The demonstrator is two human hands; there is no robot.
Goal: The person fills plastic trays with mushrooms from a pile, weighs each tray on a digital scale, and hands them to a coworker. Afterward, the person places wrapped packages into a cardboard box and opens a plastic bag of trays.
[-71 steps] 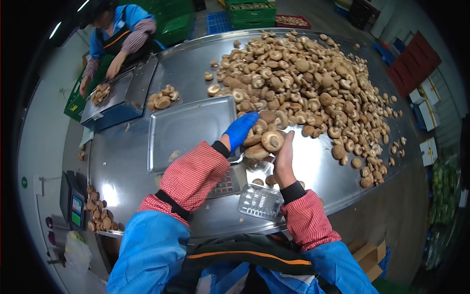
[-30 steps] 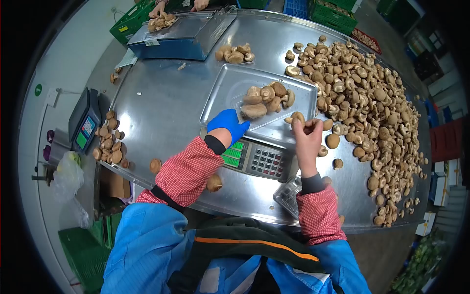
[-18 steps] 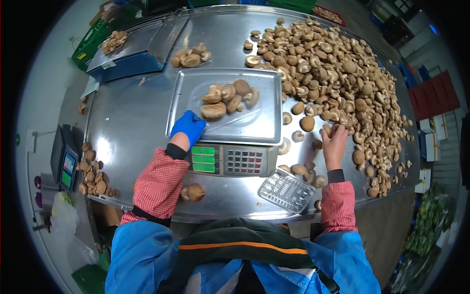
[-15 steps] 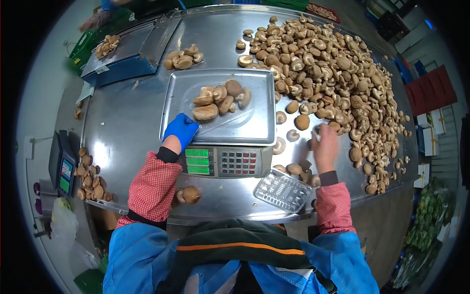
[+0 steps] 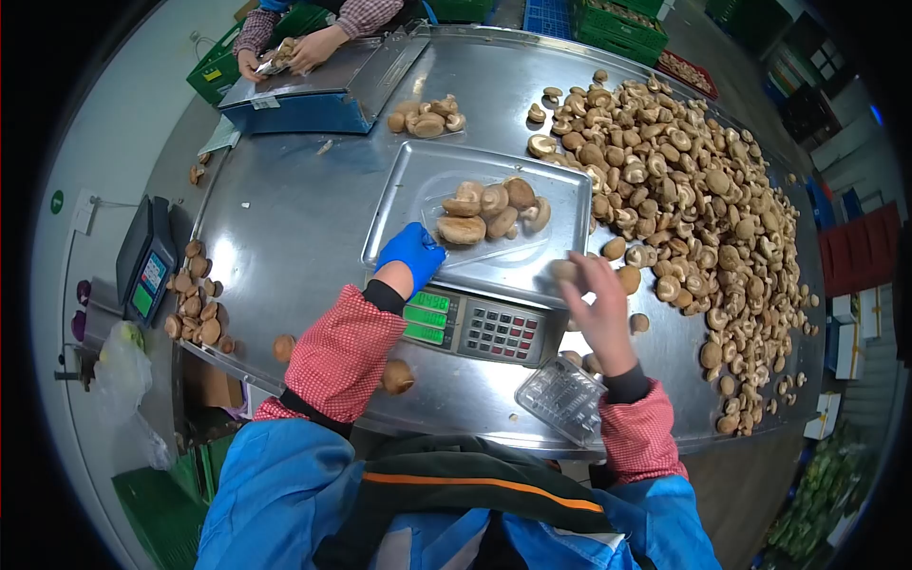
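Note:
My left hand [image 5: 410, 256], in a blue glove, is closed at the front left edge of the scale's metal pan [image 5: 385, 214], by the rim of a clear tray [image 5: 494, 252]. What it grips there is too small to make out. Several brown mushrooms [image 5: 463, 230] lie in that tray on the pan. Bare and slightly blurred, my right hand [image 5: 598, 304] holds one mushroom [image 5: 564, 271] between its fingers at the pan's right front corner. Green digits are lit on the scale's display [image 5: 427, 317].
A big mushroom heap [image 5: 703, 209] covers the table's right side. An empty clear tray [image 5: 562, 399] lies at the front edge. Another person's hands [image 5: 318, 49] hold a pack above a blue-sided machine [image 5: 313, 112]. A second scale [image 5: 147, 271] stands left.
My right hand has moved left from beside the heap to the pan's corner with a mushroom. The view has shifted, and the co-worker's hands have come into view. My left hand remains at the pan.

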